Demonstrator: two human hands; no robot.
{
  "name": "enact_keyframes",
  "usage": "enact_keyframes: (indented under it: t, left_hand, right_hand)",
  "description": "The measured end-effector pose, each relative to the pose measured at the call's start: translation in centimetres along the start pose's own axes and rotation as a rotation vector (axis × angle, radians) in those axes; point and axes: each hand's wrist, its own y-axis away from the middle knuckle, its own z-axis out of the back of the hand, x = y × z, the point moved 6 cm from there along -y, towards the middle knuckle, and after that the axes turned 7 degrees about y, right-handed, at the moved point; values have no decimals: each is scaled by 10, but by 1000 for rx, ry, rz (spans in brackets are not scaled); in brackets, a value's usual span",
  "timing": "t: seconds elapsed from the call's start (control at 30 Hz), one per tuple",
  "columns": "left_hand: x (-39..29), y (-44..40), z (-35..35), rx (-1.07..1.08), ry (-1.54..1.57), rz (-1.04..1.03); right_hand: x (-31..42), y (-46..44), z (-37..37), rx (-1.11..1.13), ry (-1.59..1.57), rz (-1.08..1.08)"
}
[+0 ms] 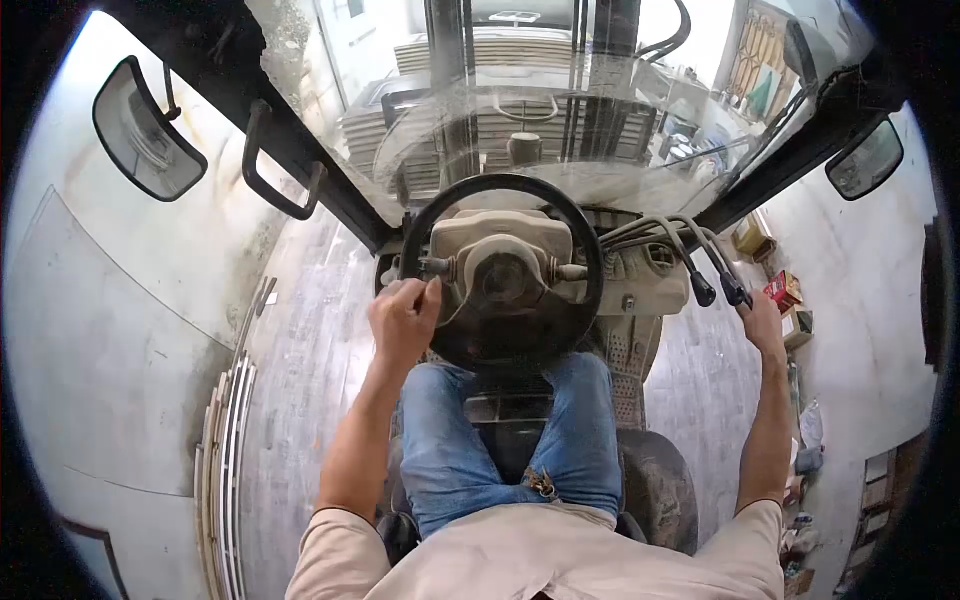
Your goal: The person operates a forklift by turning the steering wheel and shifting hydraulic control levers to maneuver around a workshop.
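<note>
I sit in a forklift cab behind a black steering wheel. My left hand is closed at the wheel's lower left rim, with its thumb pointing up. Just above that hand, a stalk sticks out of the steering column. On the right side, my right hand wraps round the black knob of a control lever. Another lever's black knob stands to its left, apart from the fingers. The fingertips of the right hand are partly hidden.
Beyond the scratched windscreen, a stack of boards stands behind the mast. Long strips lean along the left wall. Boxes and other items line the right wall. Mirrors hang on both sides, including the left mirror.
</note>
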Motion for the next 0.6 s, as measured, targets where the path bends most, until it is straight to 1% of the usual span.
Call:
enact_keyframes:
  t: [0.03,0.13,0.27,0.3,0.33,0.4,0.53,0.6]
  left_hand:
    - [-4,5,-4,-18,35,-6]
    - [2,13,-11,7,25,36]
    - [2,12,-7,-44,37,5]
    - [0,12,-6,-47,37,2]
    - [-3,11,-2,-57,39,-11]
    - [-6,14,5,-57,40,-22]
    - [-9,22,19,-40,14,-4]
    - [-13,22,25,-56,21,-7]
  right_hand:
    - [2,2,-3,-59,23,38]
    - [0,16,-19,-85,8,58]
    - [10,41,-11,-30,-51,-42]
    - [8,43,-15,-71,-62,36]
    - [2,46,-21,-75,-63,37]
    - [-6,55,-26,-81,-145,-5]
    - [-13,65,-28,-51,-150,-44]
    - [-6,72,-17,-19,-179,-73]
